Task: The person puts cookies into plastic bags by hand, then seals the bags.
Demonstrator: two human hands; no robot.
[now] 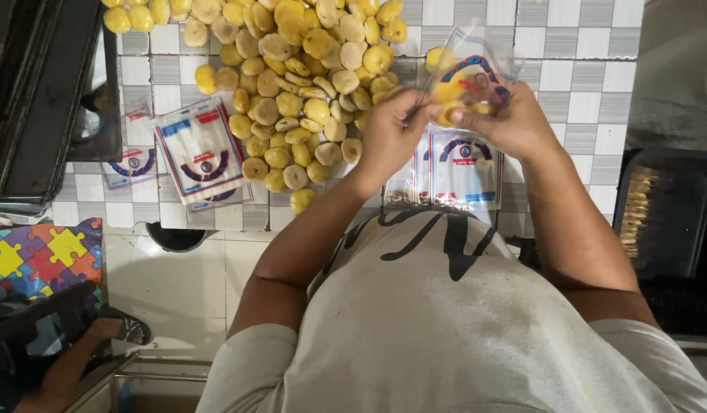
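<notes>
So far you've only a few yellow cookies in the clear printed bag (476,73) — your left hand (392,134) pinches its near-left edge and your right hand (506,122) grips its right side, both closed on the plastic above the table. The large cookie pile (300,84) at the far left is unpacked, and flat empty bags (201,149) wait — most of it looks left.

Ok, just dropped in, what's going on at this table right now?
A person holds a small clear printed bag up in both hands, the left hand and right hand gripping it. A few yellow round pieces already sit inside. A big pile of the same yellow pieces lies on the tiled table, with stacks of empty bags beside it.
</notes>
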